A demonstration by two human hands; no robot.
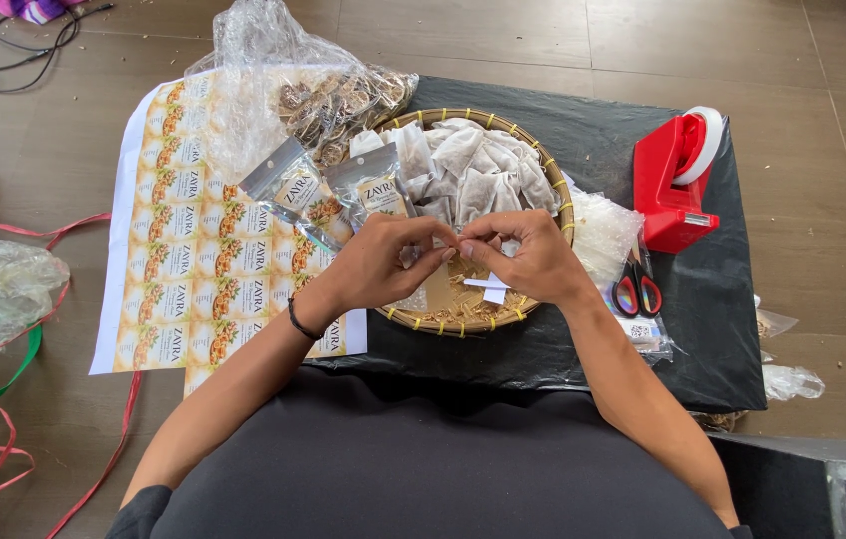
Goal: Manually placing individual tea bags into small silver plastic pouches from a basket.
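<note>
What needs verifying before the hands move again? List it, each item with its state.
1. Left hand and right hand both pinch the small item between them over the woven tray: ok.
2. What that small item is: cannot tell, the fingers hide it.
3. Supply of white tea bags in the tray: ok, a full pile.
4. Small labelled pouches within reach beside the left hand: ok.
5. Scissors and red tape dispenser on the black mat, right side: ok.
6. White paper strip lying loose in the tray under the right hand: ok.
</note>
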